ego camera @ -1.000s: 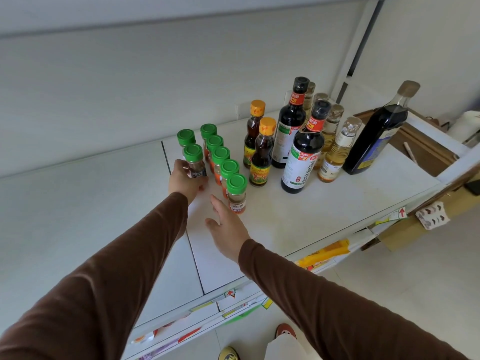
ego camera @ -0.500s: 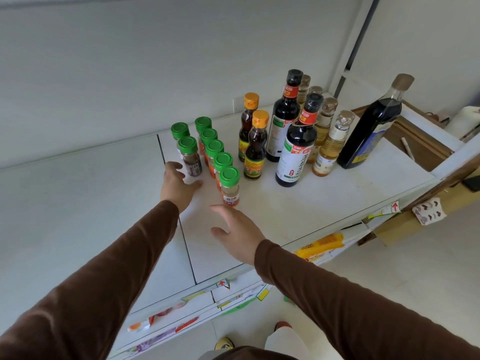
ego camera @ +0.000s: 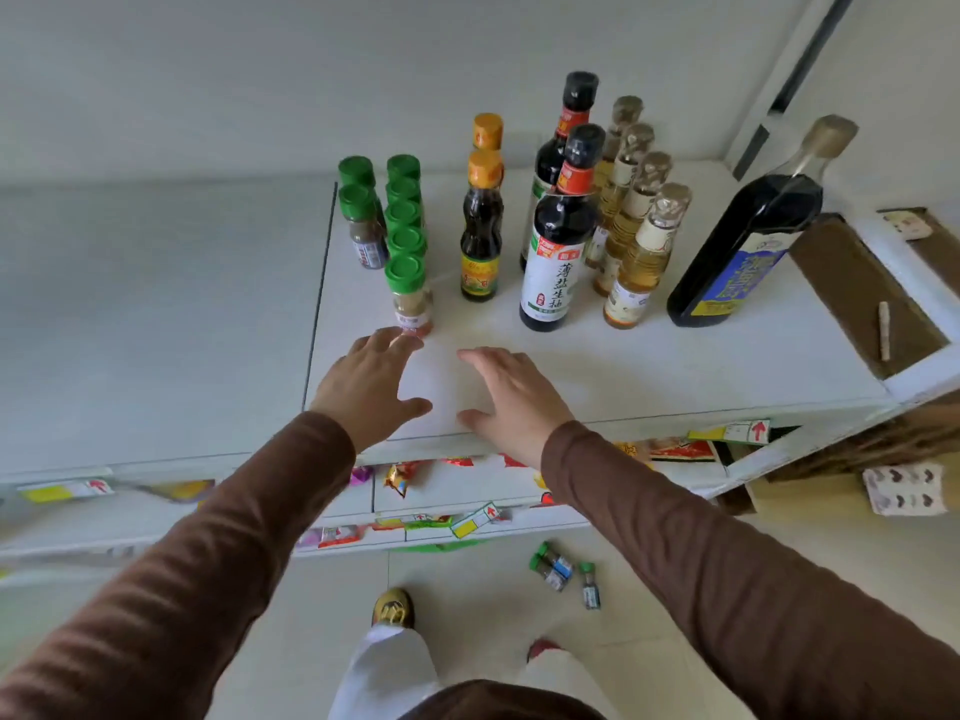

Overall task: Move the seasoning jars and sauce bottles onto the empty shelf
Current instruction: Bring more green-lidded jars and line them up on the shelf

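Several green-capped seasoning jars stand in two rows on the white top shelf. Right of them are two orange-capped sauce bottles, two dark soy bottles, a row of pale oil bottles and a tall dark bottle. My left hand hovers open just in front of the nearest jar, fingertips close to its base. My right hand is open beside it, holding nothing. Three small jars lie on the floor below.
The left shelf panel beside the jars is bare. Lower shelves hold colourful packets and price tags. A brown wooden frame with a small stick sits at the right end. My feet stand on the tiled floor.
My left hand has let go of the jar in the left row and drawn back. Both hands now sit nearer the shelf's front edge. The view has tilted down, showing the floor.
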A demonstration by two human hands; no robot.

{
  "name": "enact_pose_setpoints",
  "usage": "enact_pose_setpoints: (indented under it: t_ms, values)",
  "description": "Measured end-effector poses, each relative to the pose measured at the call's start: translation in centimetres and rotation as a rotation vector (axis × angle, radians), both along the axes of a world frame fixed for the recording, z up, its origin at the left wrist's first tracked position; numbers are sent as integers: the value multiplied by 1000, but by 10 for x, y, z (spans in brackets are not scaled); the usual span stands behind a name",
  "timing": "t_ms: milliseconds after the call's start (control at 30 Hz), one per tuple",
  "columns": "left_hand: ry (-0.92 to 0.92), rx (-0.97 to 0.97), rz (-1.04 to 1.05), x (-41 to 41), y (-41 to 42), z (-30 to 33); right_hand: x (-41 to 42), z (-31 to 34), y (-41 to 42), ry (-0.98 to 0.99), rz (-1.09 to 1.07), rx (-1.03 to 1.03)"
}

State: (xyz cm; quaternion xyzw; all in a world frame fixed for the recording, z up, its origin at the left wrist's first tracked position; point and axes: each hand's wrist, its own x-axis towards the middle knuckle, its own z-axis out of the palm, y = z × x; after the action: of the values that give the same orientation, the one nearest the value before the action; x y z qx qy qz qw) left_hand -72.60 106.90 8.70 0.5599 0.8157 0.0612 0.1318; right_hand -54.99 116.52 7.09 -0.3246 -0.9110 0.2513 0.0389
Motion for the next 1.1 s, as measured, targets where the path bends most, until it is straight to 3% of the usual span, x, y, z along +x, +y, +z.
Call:
enact_pose_setpoints:
  t_ms: [233, 600, 867, 1100]
  values:
    - [-56, 14, 106, 103, -21, -16, 86, -9, 17, -24, 96, 138]
    - [-73, 160, 62, 209, -66, -47, 218, -39, -22, 101, 20, 261]
    - [-228, -13, 127, 289, -89, -155, 305, -144, -37, -79, -17, 100]
    - [-377, -189, 267, 334, -77, -289, 346, -276, -14, -174, -57, -48]
